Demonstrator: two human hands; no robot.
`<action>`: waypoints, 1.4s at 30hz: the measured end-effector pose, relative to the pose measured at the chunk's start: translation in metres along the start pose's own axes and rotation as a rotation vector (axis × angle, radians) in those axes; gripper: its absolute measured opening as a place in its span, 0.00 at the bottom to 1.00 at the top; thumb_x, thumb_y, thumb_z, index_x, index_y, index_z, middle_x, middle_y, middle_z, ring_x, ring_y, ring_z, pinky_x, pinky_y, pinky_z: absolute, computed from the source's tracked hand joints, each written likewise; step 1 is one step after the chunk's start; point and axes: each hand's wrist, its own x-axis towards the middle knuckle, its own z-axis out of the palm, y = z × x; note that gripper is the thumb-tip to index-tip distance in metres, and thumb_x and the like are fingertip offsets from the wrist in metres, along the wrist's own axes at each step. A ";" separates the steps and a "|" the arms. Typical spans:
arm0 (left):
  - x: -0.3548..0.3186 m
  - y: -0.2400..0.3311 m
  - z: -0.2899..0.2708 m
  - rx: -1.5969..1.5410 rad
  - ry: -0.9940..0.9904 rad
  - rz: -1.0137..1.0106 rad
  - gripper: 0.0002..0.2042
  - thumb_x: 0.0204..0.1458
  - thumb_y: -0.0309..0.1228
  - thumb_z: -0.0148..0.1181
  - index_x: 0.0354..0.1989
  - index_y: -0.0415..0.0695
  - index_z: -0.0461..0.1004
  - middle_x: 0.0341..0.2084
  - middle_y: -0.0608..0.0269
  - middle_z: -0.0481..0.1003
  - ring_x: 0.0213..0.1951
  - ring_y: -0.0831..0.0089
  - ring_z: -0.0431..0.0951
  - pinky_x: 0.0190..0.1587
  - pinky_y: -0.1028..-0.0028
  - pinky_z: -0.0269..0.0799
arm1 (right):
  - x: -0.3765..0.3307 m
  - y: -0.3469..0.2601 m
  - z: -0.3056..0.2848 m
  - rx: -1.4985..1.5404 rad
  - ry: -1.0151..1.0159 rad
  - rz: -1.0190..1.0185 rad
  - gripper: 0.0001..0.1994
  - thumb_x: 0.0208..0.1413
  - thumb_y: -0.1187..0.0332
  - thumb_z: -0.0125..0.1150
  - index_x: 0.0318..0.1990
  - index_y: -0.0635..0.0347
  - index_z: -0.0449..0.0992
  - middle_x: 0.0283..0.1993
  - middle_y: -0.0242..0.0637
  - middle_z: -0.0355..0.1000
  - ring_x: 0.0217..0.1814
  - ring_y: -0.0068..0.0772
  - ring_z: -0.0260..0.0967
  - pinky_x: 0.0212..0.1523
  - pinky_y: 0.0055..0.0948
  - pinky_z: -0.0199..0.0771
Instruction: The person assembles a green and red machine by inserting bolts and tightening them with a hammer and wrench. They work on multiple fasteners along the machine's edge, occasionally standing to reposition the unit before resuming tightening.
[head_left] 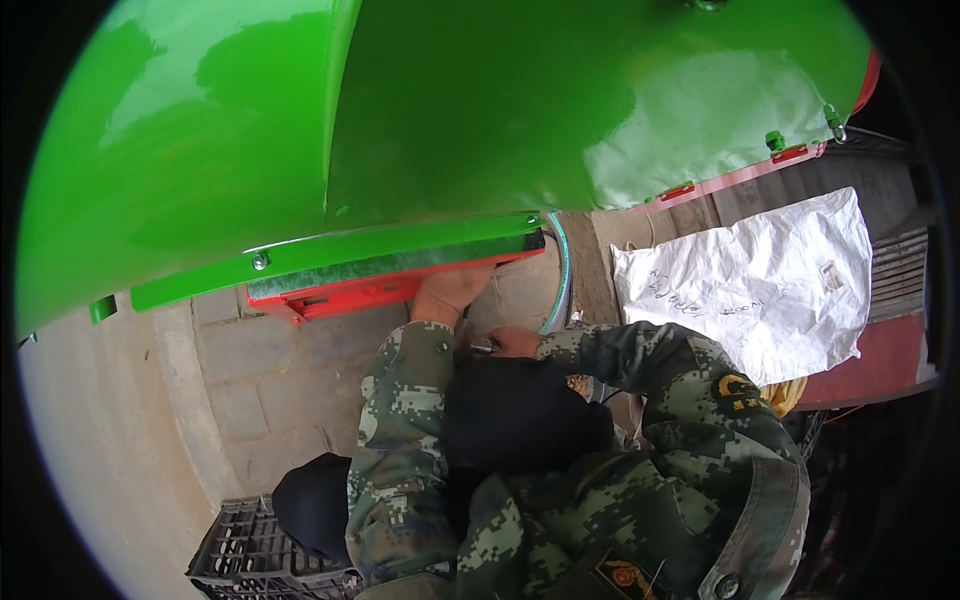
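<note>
Above me spreads a big, glossy green metal housing (470, 120), with a red metal frame (370, 292) along its lower edge. My left hand (455, 292) reaches up against the underside of this frame, and its fingers are hidden behind the red metal. Lower and a little to the right, my right hand (516, 342) is closed around a short grey metal tool (484, 345), whose rounded end sticks out to the left. The tool's exact kind cannot be made out. A bolt (261, 261) shows on the green flange left of my hands.
A black plastic crate (245, 550) stands at lower left, on grey paving (250, 400). A white woven sack (745, 285) lies at the right, by a red surface (865, 365). A clear bluish hose (559, 275) runs down beside the frame's right end. My knees sit close below my hands.
</note>
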 end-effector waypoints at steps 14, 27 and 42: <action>0.001 0.013 0.015 -0.564 -0.005 -0.079 0.16 0.63 0.41 0.52 0.52 0.46 0.72 0.53 0.63 0.73 0.55 0.64 0.70 0.63 0.61 0.63 | -0.110 -0.088 -0.141 0.158 0.705 0.207 0.21 0.67 0.54 0.52 0.51 0.66 0.68 0.23 0.40 0.70 0.25 0.28 0.69 0.27 0.33 0.67; 0.001 0.017 0.019 -0.507 -0.054 -0.078 0.15 0.60 0.42 0.57 0.50 0.47 0.74 0.51 0.64 0.75 0.55 0.65 0.71 0.63 0.63 0.63 | -0.070 -0.081 -0.160 -0.181 0.816 0.121 0.19 0.67 0.55 0.52 0.48 0.67 0.69 0.22 0.44 0.71 0.24 0.43 0.73 0.27 0.37 0.70; 0.002 -0.003 0.001 -0.404 -0.072 -0.036 0.21 0.61 0.46 0.52 0.57 0.46 0.70 0.59 0.60 0.69 0.61 0.60 0.65 0.67 0.54 0.56 | -0.075 -0.084 -0.165 -0.286 0.774 0.190 0.20 0.66 0.54 0.52 0.46 0.67 0.66 0.21 0.58 0.69 0.27 0.66 0.72 0.27 0.50 0.68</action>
